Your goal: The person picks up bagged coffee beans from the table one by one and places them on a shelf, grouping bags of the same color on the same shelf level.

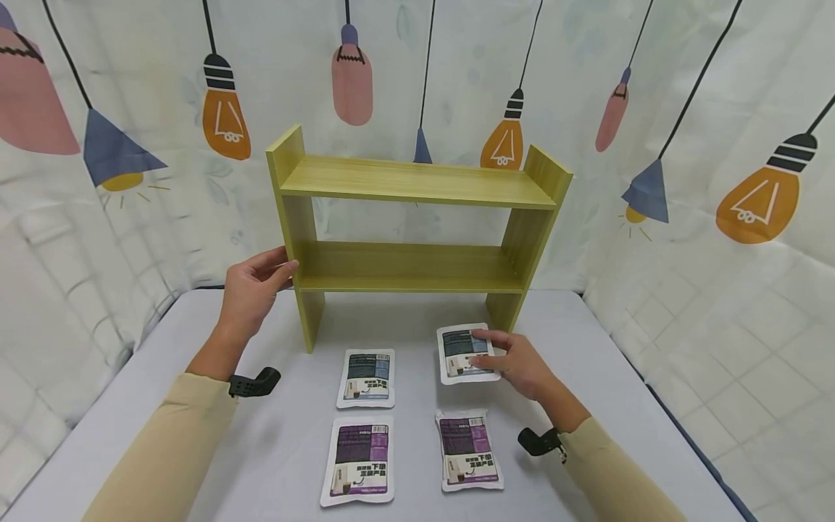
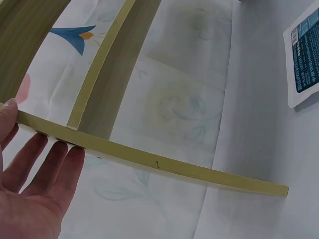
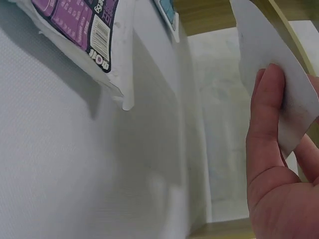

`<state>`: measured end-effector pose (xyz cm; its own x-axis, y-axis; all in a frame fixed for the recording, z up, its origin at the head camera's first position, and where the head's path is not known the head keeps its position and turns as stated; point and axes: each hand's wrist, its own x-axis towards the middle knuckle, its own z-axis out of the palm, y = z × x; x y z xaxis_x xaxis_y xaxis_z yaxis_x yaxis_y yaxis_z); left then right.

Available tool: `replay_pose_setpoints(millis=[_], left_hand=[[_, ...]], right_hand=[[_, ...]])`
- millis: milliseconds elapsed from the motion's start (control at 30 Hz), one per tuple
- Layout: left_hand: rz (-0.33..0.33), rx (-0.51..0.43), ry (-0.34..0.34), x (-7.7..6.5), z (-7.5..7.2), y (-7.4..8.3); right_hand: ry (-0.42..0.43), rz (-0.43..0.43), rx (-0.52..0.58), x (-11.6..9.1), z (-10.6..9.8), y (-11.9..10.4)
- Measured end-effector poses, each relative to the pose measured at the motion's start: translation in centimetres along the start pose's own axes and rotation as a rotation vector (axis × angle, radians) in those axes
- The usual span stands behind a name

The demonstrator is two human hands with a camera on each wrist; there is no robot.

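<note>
A two-tier yellow-green wooden shelf (image 1: 417,268) stands on the table. My left hand (image 1: 253,286) grips its left side panel (image 2: 164,162), the thumb on the inner side and the fingers along the outside. Between thumb and fingers, my right hand (image 1: 522,362) pinches a white packet with a dark blue label (image 1: 455,355), raised in front of the shelf's right foot. Its plain white back (image 3: 279,84) faces the right wrist camera. Another blue-label packet (image 1: 367,378) lies flat on the table, left of the held one.
Two packets with purple labels lie nearer the front, one on the left (image 1: 357,464) and one on the right (image 1: 470,451). The white-covered table (image 1: 261,449) meets a hanging cloth (image 1: 417,72) printed with lamps behind the shelf. Both forearms wear black wrist straps.
</note>
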<state>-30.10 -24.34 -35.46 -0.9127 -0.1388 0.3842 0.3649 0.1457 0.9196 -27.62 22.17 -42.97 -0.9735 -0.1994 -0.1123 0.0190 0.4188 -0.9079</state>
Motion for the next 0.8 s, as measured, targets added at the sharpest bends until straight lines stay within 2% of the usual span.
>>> replay_pose_setpoints(millis=[200,500,800], left_hand=[[0.0,-0.013,-0.004,-0.1,0.0,0.1],[0.006,-0.011,-0.004,0.0,0.1,0.1],[-0.005,0.001,0.0,0.0,0.2,0.3]], right_hand=[[-0.019,0.014,0.042,-0.3,-0.5,-0.6],[-0.075,0.013,0.231,-0.9,-1.0,-2.3],[-0.099,-0.02,0.249,-1.6,-1.5,-3.5]])
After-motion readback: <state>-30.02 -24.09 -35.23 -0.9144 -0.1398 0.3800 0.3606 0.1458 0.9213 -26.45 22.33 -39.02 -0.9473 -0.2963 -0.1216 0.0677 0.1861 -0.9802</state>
